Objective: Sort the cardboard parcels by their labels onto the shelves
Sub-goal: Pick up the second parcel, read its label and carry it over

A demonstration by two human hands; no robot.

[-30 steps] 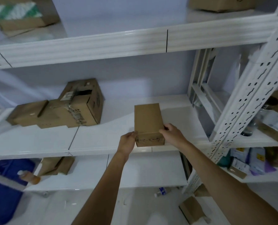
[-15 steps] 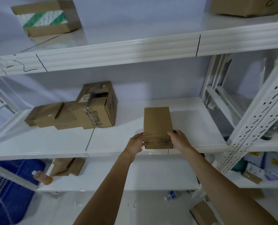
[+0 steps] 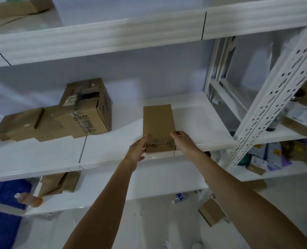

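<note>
My left hand [image 3: 137,150] and right hand [image 3: 182,141] grip the labelled cardboard parcel [image 3: 158,123] on the middle shelf [image 3: 104,148]; taped boxes [image 3: 84,112] sit at nine o'clock.

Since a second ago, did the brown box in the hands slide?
No. The box still sits at the middle shelf's front edge, equally far right of its seam; only the camera shifted.

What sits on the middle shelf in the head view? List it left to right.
flat brown parcel → taped open-topped box → left hand → plain parcel with handwriting on its near face → right hand → perforated white upright
</note>
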